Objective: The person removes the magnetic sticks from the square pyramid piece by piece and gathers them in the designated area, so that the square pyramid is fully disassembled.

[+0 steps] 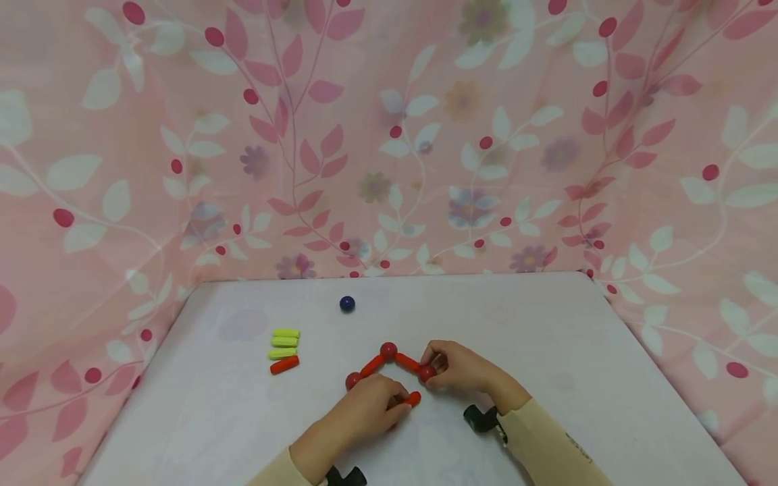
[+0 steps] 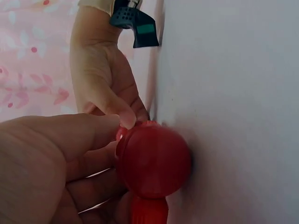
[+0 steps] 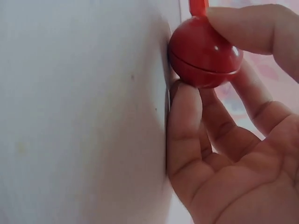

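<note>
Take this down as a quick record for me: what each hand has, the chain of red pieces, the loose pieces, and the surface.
Left hand: pinches a short red rod
Right hand: grips the right red ball
Chain: left red ball, red rod, far red ball, red rod, right red ball
Loose, left: three yellow-green rods, one orange-red rod
Loose, back: dark blue ball
Surface: white tabletop

Screened-off space, room type unclear, pink floral cloth [image 1: 340, 169], white table [image 1: 547, 331]
</note>
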`<state>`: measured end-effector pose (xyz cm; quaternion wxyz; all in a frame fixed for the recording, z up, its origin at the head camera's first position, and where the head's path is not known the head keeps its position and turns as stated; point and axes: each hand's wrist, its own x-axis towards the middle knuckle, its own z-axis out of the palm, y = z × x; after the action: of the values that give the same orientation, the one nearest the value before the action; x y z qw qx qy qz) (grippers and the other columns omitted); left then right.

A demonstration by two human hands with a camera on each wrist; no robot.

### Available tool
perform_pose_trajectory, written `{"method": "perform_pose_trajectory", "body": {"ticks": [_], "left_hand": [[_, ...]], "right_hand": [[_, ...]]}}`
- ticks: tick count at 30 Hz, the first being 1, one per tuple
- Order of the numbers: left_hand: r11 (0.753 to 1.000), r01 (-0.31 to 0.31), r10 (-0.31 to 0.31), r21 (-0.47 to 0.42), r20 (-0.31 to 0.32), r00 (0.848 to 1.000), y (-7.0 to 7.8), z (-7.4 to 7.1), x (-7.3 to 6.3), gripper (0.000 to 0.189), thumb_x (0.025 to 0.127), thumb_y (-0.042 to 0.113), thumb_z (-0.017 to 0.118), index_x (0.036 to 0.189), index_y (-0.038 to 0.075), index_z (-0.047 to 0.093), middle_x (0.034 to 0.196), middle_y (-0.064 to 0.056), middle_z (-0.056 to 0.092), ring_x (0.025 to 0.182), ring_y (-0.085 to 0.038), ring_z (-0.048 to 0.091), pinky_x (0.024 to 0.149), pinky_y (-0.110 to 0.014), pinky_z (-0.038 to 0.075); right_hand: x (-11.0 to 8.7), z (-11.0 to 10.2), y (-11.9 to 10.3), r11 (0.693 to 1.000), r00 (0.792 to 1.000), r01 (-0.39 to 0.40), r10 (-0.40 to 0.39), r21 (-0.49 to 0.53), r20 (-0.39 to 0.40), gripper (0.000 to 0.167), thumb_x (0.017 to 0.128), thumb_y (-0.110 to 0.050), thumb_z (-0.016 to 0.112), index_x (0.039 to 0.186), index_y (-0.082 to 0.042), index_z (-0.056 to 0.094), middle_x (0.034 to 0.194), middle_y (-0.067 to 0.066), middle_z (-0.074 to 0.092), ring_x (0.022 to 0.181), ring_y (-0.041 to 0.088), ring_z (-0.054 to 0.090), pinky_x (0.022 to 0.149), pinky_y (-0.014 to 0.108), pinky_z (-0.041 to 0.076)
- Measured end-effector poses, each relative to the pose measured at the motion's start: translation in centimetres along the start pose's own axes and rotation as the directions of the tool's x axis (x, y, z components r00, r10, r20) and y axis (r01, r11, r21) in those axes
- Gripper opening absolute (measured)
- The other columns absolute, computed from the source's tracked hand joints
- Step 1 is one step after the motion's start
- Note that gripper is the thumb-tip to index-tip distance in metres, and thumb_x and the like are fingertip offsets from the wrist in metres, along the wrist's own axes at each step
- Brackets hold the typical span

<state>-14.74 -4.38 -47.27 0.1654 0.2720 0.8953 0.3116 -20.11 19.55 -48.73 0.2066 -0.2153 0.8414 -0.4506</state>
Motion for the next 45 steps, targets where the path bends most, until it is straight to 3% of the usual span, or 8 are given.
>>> {"method": "perform_pose_trajectory", "body": {"ticks": [11, 15, 18, 21, 24, 28, 39, 45], "left_hand": [[0.998, 0.053, -0.052, -0.028, 0.032, 0.998, 1.1, -0.3, 0.1, 0.019, 0.095, 0.025, 0.07, 0.111, 0.016, 0.076, 0.078, 0.015, 0.065, 0.07, -0.004, 0.056, 0.073, -0.025, 0.051], [0.997, 0.076, -0.075, 0.02, -0.075, 0.994, 0.7, -1.4, 0.7, 0.02, 0.094, 0.023, 0.07, 0.112, 0.015, 0.075, 0.092, 0.01, 0.07, 0.08, -0.007, 0.059, 0.08, -0.033, 0.053], [0.995, 0.071, -0.057, 0.063, -0.201, 0.978, -0.3, -2.0, 1.7, 0.017, 0.093, 0.021, 0.072, 0.108, 0.016, 0.076, 0.101, 0.008, 0.07, 0.091, -0.011, 0.058, 0.088, -0.038, 0.053], [0.995, 0.037, -0.011, 0.093, -0.273, 0.962, -1.5, -2.2, 3.0, 0.014, 0.092, 0.018, 0.073, 0.105, 0.016, 0.076, 0.1, 0.006, 0.069, 0.096, -0.014, 0.057, 0.09, -0.037, 0.051], [0.996, 0.003, 0.022, 0.093, -0.267, 0.963, -2.5, -2.1, 4.0, 0.015, 0.09, 0.017, 0.075, 0.106, 0.015, 0.076, 0.1, 0.005, 0.068, 0.098, -0.016, 0.055, 0.09, -0.038, 0.048], [0.998, 0.009, 0.005, 0.059, -0.242, 0.97, -3.3, -1.7, 4.7, 0.018, 0.089, 0.018, 0.077, 0.107, 0.016, 0.076, 0.103, 0.005, 0.068, 0.101, -0.018, 0.054, 0.092, -0.041, 0.046], [0.999, 0.025, -0.016, 0.039, -0.223, 0.975, -4.1, -1.5, 5.1, 0.011, 0.092, 0.021, 0.074, 0.102, 0.018, 0.076, 0.093, 0.007, 0.066, 0.09, -0.014, 0.053, 0.083, -0.035, 0.047], [0.993, 0.117, -0.122, -0.032, -0.259, 0.958, -5.1, -1.7, 4.3, 0.016, 0.092, 0.02, 0.074, 0.107, 0.016, 0.072, 0.1, 0.003, 0.063, 0.095, -0.017, 0.053, 0.089, -0.039, 0.049]], "right_hand": [[0.7, -0.4, 0.1, 0.998, 1.0, 0.025, -0.026, -0.058, -0.015, 0.025, 0.086, -0.011, 0.079, 0.108, -0.018, 0.069, 0.104, -0.003, 0.066, 0.096, 0.018, 0.06, 0.084, 0.032, 0.052], [0.7, -0.3, 0.0, 0.998, 0.999, 0.028, -0.03, -0.054, -0.028, 0.027, 0.085, -0.013, 0.08, 0.109, -0.015, 0.067, 0.102, -0.002, 0.066, 0.095, 0.018, 0.06, 0.082, 0.03, 0.052], [0.8, -0.2, -0.1, 0.997, 0.999, 0.023, -0.026, -0.074, -0.046, 0.03, 0.084, -0.016, 0.082, 0.109, -0.014, 0.066, 0.099, -0.003, 0.066, 0.092, 0.018, 0.06, 0.08, 0.031, 0.051], [0.9, 0.0, -0.2, 0.995, 0.998, 0.001, -0.007, -0.103, -0.06, 0.03, 0.083, -0.02, 0.084, 0.108, -0.015, 0.067, 0.095, -0.005, 0.065, 0.09, 0.017, 0.059, 0.079, 0.032, 0.05], [1.1, 0.1, -0.2, 0.993, 0.998, -0.013, 0.006, -0.117, -0.063, 0.029, 0.083, -0.021, 0.084, 0.106, -0.016, 0.068, 0.094, -0.006, 0.066, 0.089, 0.017, 0.058, 0.079, 0.033, 0.05], [1.2, 0.1, -0.2, 0.993, 0.998, -0.01, 0.003, -0.12, -0.057, 0.027, 0.083, -0.021, 0.084, 0.106, -0.016, 0.069, 0.095, -0.005, 0.066, 0.089, 0.018, 0.059, 0.08, 0.036, 0.05], [1.2, -0.2, -0.4, 0.992, 0.996, -0.019, 0.009, -0.123, -0.084, 0.028, 0.082, -0.019, 0.085, 0.105, -0.014, 0.07, 0.095, -0.003, 0.066, 0.088, 0.017, 0.059, 0.078, 0.033, 0.05], [1.3, -0.2, -0.2, 0.991, 0.987, -0.107, 0.096, -0.078, -0.126, 0.027, 0.082, -0.019, 0.084, 0.104, -0.016, 0.068, 0.097, -0.002, 0.063, 0.092, 0.019, 0.058, 0.077, 0.033, 0.052]]}}
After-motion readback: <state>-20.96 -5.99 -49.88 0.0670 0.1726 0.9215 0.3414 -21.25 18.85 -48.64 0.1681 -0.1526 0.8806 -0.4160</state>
